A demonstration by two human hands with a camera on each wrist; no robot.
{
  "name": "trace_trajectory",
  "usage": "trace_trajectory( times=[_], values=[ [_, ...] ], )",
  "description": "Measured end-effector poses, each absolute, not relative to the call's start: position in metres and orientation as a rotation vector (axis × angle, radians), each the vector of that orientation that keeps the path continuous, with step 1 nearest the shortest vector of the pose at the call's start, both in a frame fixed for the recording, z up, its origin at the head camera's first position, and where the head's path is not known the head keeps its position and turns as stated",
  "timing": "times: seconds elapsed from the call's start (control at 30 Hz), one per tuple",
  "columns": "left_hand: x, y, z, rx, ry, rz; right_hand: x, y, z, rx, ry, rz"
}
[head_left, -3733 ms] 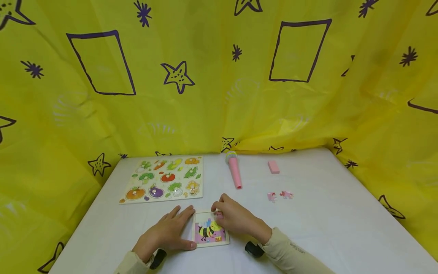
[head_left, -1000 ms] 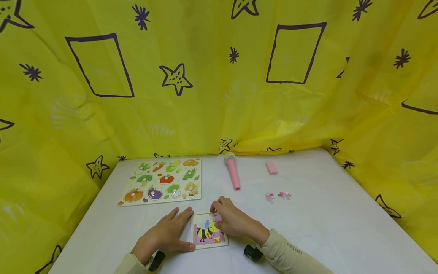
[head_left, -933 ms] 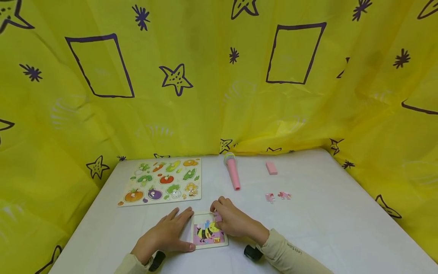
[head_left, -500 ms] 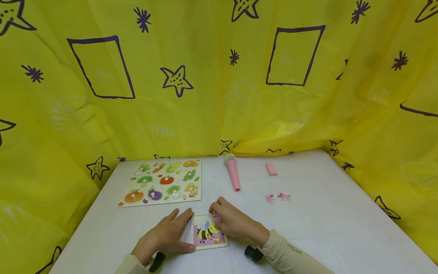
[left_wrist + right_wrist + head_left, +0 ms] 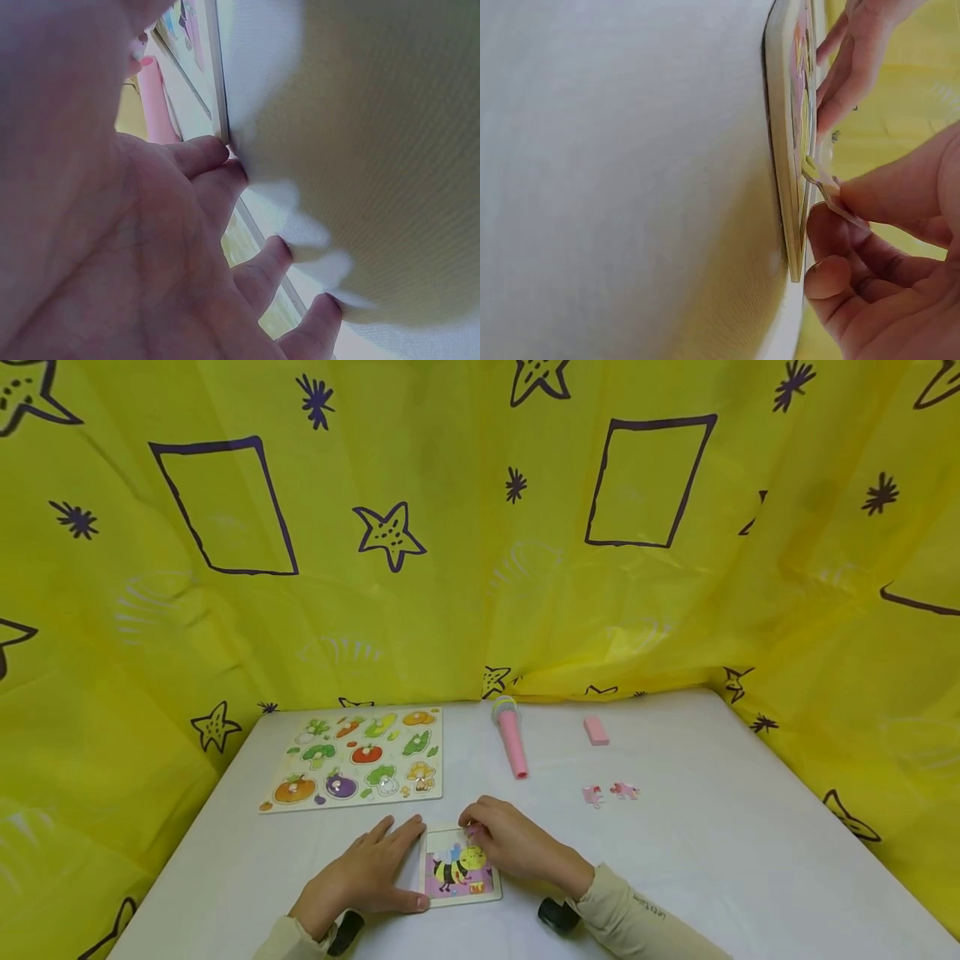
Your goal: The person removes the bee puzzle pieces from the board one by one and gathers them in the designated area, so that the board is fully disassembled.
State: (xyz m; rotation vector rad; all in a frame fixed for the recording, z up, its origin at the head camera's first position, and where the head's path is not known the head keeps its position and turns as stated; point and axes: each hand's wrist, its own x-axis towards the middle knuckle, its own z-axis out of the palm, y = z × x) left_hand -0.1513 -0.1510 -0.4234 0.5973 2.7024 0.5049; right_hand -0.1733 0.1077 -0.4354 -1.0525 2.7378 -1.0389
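A small square jigsaw puzzle tray (image 5: 462, 902) with a bee picture lies on the white table near the front. My left hand (image 5: 369, 870) rests beside it with spread fingers, its thumb on the lower left corner and a fingertip at the upper left corner. In the left wrist view, fingertips (image 5: 210, 154) touch the tray's edge. My right hand (image 5: 513, 842) is at the tray's upper right corner. Between thumb and fingers it pinches a puzzle piece (image 5: 828, 190), tilted, with its lower edge at the tray. Fingers partly hide this piece in the head view.
Two loose pink puzzle pieces (image 5: 624, 791) lie to the right. Behind them is a pink block (image 5: 596, 731). A pink toy microphone (image 5: 513, 743) lies at the back middle, and a vegetable knob puzzle board (image 5: 352, 768) at the back left. A yellow curtain (image 5: 450, 627) surrounds the table.
My right thumb has shifted off the bee's yellow face, which shows more fully now. The pinched piece has tilted slightly at the upper right corner. My left hand stays in place.
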Motion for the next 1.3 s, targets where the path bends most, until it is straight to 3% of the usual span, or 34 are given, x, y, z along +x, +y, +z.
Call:
trace_trajectory(
  times=[0.5,1.3],
  values=[
    [-0.151,-0.152,-0.421,0.567,2.689,0.534,-0.178,0.137,-0.43,-0.924,2.795,-1.266],
    [-0.151,-0.152,-0.422,0.595,2.68,0.574,-0.172,0.256,-0.426,-0.527,3.125,-1.297]
  ],
)
